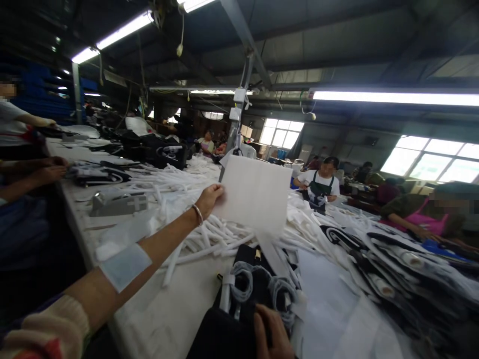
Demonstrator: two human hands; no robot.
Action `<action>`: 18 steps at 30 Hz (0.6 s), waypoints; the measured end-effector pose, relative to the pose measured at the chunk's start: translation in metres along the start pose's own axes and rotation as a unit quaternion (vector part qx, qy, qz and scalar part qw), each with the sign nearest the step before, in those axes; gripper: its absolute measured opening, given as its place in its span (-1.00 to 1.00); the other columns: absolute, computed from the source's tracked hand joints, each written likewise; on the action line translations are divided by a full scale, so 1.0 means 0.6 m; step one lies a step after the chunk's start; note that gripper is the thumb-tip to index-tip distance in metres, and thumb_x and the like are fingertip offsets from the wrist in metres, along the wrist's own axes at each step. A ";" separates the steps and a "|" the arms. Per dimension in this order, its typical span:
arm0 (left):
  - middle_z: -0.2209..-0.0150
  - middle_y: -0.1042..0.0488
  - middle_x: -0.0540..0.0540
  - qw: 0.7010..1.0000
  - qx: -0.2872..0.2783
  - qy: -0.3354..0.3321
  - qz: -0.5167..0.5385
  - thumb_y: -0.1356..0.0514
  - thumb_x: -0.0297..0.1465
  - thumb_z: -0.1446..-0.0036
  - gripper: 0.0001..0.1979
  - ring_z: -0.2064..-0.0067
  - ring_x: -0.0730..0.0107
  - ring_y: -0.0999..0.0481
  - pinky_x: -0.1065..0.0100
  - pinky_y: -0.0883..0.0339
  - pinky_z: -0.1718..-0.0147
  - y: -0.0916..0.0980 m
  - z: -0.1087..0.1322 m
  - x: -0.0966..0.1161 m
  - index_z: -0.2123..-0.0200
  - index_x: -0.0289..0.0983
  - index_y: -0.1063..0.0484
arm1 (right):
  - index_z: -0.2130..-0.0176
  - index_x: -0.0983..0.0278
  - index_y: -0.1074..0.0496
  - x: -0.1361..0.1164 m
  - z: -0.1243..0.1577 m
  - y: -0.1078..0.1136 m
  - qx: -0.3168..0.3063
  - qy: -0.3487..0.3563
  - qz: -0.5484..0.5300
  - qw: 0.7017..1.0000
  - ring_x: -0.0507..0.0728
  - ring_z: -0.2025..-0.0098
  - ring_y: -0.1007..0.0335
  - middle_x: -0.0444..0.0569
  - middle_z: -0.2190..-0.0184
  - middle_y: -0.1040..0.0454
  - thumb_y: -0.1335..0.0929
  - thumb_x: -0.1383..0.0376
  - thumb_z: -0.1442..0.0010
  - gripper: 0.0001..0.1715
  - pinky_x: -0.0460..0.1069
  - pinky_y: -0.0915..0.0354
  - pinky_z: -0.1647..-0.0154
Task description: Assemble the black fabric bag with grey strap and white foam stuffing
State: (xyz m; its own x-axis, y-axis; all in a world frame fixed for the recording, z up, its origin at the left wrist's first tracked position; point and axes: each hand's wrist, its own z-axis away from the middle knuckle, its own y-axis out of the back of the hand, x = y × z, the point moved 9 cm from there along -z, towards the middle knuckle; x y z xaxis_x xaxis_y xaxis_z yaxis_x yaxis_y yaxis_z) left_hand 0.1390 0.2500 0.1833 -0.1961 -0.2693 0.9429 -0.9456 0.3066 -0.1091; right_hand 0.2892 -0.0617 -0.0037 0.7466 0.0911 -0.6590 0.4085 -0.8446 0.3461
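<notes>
My left hand (211,199) is stretched forward over the table, its fingers closed on the left edge of a white sheet (258,194) held upright. Below it lies a black bag (224,329) with a gold-coloured clasp (258,255). Two straps wrapped in clear film (242,283) are bundled on the bag. My right hand (274,333) is at the bag's near part, fingers bent and closed over its edge; the fingertips are partly hidden. A pale blue patch (126,267) sticks to my left forearm.
White strips (209,234) lie heaped across the table (160,304). A grey tape dispenser (118,203) stands at the left. Black bag parts and white paper pile up on the right (389,259). Co-workers stand around, one in a dark apron (322,184); another person's hands (48,172) are at left.
</notes>
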 end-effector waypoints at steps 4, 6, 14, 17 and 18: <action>0.48 -0.41 0.00 0.978 -0.129 0.126 0.108 -0.26 -0.34 -0.06 -0.83 0.48 0.54 -0.39 0.50 -0.32 0.43 -0.065 0.152 -0.053 0.37 -0.32 -0.36 | 0.14 0.22 -0.51 -0.013 -0.026 0.052 -0.016 -0.138 -0.076 0.987 0.24 0.09 -0.47 0.01 0.16 -0.56 -0.31 -0.06 -0.21 -0.53 0.07 -0.36 0.02; 0.50 -0.39 -0.02 0.949 -0.202 0.196 0.142 -0.27 -0.32 -0.06 -0.81 0.54 0.54 -0.35 0.49 -0.27 0.52 -0.107 0.234 -0.080 0.38 -0.34 -0.39 | 0.08 0.25 -0.48 -0.023 -0.035 0.065 -0.039 -0.184 -0.117 0.975 0.26 0.06 -0.46 0.04 0.10 -0.54 -0.33 -0.08 -0.17 -0.48 0.12 -0.34 -0.02; 0.51 -0.32 -0.04 0.657 -0.570 0.422 0.254 -0.29 -0.16 -0.06 -0.62 0.62 0.61 -0.13 0.52 0.11 0.70 -0.254 0.545 -0.098 0.24 -0.39 -0.49 | -0.32 0.22 -0.02 -0.096 -0.081 0.204 -0.008 -0.131 -0.201 0.971 0.34 -0.32 -0.06 0.16 -0.34 -0.06 -0.46 -0.01 -0.01 0.06 0.25 -0.13 -0.24; 0.52 -0.31 -0.04 0.608 -0.632 0.418 0.236 -0.20 0.00 -0.08 -0.51 0.65 0.56 -0.07 0.48 0.13 0.73 -0.275 0.608 -0.085 0.21 -0.34 -0.50 | -0.34 0.24 0.01 -0.132 -0.095 0.273 -0.023 -0.117 -0.194 0.974 0.34 -0.29 -0.11 0.16 -0.31 -0.14 -0.49 0.02 0.03 0.13 0.21 -0.17 -0.22; 0.52 -0.31 -0.04 0.599 -0.653 0.410 0.216 -0.15 0.05 -0.09 -0.49 0.66 0.55 -0.05 0.46 0.13 0.74 -0.278 0.627 -0.080 0.23 -0.32 -0.50 | -0.32 0.24 -0.04 -0.138 -0.096 0.290 -0.034 -0.131 -0.188 0.973 0.33 -0.25 -0.19 0.15 -0.27 -0.23 -0.50 0.03 0.04 0.10 0.17 -0.22 -0.17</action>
State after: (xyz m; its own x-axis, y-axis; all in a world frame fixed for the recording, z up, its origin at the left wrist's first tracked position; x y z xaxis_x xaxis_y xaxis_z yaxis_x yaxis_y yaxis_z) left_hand 0.2085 -0.1318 0.0377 0.3499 0.4669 0.8121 0.2624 0.7833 -0.5635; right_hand 0.3286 -0.1862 0.1495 0.3818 0.2428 -0.8918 0.6681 -0.7392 0.0848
